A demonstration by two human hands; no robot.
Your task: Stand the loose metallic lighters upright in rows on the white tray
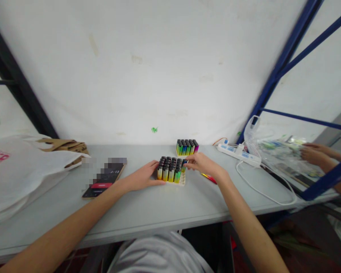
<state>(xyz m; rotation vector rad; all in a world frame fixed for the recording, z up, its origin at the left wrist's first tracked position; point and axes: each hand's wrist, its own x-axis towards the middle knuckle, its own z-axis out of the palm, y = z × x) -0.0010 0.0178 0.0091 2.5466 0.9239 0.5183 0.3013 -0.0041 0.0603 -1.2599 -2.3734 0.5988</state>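
Observation:
Several lighters (171,174) with black tops and yellow-to-green bodies stand upright in rows in a white tray (183,179). My left hand (143,176) holds the tray's left side, its thumb along the front edge and its fingers farther back. At the right end of the rows, my right hand (200,163) pinches a single lighter (184,166) with a dark top, standing in or just over the tray's right column; I cannot tell which. Behind, a second block of lighters (186,148) in green, blue and purple stands near the wall.
A red and yellow slim object (209,178) lies by my right forearm. A phone (105,180) and a white plastic bag (31,170) are at left. To the right are a power strip (238,154) with a white cable (261,195), a blue frame (268,83) and another person's hands (315,153).

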